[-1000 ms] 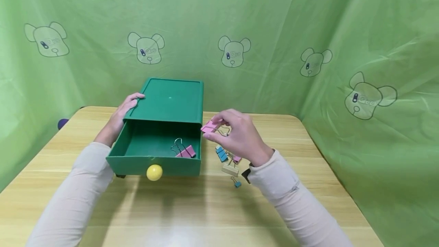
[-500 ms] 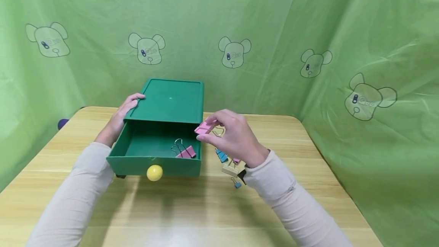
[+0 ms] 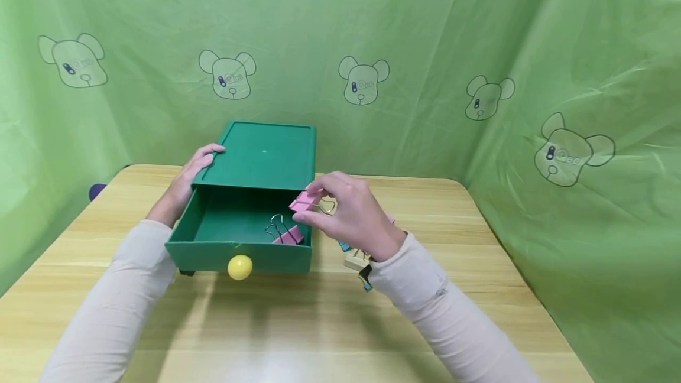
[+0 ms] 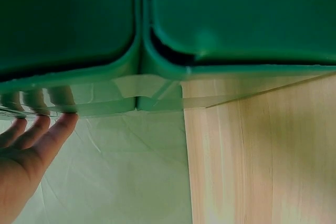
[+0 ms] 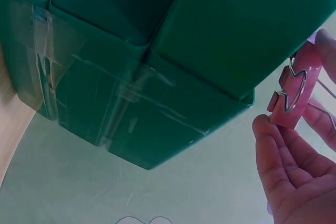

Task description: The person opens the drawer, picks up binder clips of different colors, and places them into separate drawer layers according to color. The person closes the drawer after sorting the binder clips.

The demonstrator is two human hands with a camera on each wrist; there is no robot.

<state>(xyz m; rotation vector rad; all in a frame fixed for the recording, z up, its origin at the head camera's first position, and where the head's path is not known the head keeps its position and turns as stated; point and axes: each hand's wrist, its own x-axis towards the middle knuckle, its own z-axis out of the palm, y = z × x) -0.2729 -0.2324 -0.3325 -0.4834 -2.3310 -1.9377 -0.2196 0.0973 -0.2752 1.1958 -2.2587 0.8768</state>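
Pink clip (image 3: 304, 201), pinched between thumb and fingers of the right hand (image 3: 353, 210), is at the right wall of the open drawer (image 3: 207, 257); how high above the edge is hard to tell. If the fingers loosen too soon, the clip could hit that edge and drop outside. Inside, near the front right corner, a second pink clip (image 3: 289, 236) sits with its handles raised, so the two might tangle. Farther out, the left hand (image 3: 186, 182) rests, fingers fairly straight, against the left side of the green box (image 3: 266, 161); if it slips, a knock could shift the box on the table (image 3: 319, 336). Just beside the right sleeve (image 3: 447, 306) lie a cream clip (image 3: 354, 262) and a small blue clip (image 3: 367, 287), which the cuff could sweep away.
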